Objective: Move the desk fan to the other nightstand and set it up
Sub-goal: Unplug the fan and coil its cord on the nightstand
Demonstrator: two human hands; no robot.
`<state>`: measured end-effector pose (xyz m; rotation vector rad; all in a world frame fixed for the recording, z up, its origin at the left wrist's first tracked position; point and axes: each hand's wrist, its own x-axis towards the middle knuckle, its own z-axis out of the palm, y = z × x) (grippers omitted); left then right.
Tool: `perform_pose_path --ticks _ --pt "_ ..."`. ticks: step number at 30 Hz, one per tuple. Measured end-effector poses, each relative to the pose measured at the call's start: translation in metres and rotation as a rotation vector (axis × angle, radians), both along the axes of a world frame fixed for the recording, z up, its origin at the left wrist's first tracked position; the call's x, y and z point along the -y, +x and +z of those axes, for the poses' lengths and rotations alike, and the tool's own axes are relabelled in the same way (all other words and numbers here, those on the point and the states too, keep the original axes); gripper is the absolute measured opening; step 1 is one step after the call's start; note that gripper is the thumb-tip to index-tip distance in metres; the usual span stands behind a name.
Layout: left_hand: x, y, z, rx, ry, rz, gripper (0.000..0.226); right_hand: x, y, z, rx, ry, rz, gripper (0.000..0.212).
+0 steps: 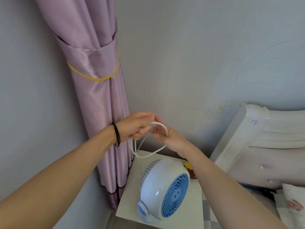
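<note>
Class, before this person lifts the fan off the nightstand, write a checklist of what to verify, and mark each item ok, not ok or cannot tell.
1. Cord gathered in loops: ok, the left hand grips them.
2. Right hand on the loop: ok, it touches it.
3. Plug out of the socket: cannot tell, no plug or socket shows.
4. Fan resting on the nightstand: ok.
5. A hand free to lift: not ok, both are on the cord.
6. Small brown thing behind the fan out of the way: cannot tell.
</note>
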<state>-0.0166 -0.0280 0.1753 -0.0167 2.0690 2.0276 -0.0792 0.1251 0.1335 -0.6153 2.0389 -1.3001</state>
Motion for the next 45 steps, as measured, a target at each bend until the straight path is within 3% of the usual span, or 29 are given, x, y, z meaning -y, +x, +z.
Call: perform_pose_path --ticks 2,4,7,12,18,21,24,27,31,37,41,45 --pt "0.001 0.003 0.001 -0.008 0.002 0.055 0.027 0.006 -0.002 -0.002 -0.011 0.085 0.080 0.035" --pt "0.003 0.007 0.001 -0.007 -0.006 0.092 0.025 0.016 0.001 -0.004 0.009 0.134 0.096 0.026" --pt "0.003 0.011 -0.001 -0.002 -0.065 0.168 0.022 0.029 0.005 -0.005 0.079 -0.055 -0.088 0.013" --pt "0.001 0.016 -0.011 0.006 -0.208 0.331 0.021 0.035 0.003 -0.017 -0.161 -0.065 -0.242 0.019" --pt "0.006 0.026 -0.016 0.052 -0.289 0.431 0.037 0.047 -0.004 -0.020 -0.341 0.052 -0.069 0.013" --pt "0.005 0.024 -0.019 0.042 -0.414 0.495 0.039 0.058 -0.001 -0.029 -0.311 0.136 0.030 0.010" --pt "0.002 0.022 -0.023 -0.006 -0.501 0.565 0.039 0.068 -0.004 -0.028 -0.242 0.028 -0.025 0.009" --pt "-0.002 0.018 -0.022 -0.058 -0.505 0.641 0.038 0.076 -0.021 -0.020 -0.249 -0.095 -0.090 0.018" --pt "-0.005 0.012 -0.024 -0.072 -0.538 0.680 0.038 0.073 -0.030 -0.026 -0.333 -0.049 -0.073 0.015" --pt "-0.009 0.007 -0.034 -0.001 -0.562 0.688 0.038 0.076 -0.029 -0.039 -0.251 0.044 0.018 0.008" --pt "-0.011 0.002 -0.029 -0.034 -0.574 0.719 0.037 0.078 -0.041 -0.032 -0.264 -0.174 -0.112 0.025" --pt "-0.014 -0.001 -0.027 -0.041 -0.600 0.705 0.036 0.073 -0.044 -0.039 -0.294 -0.165 -0.090 0.026"
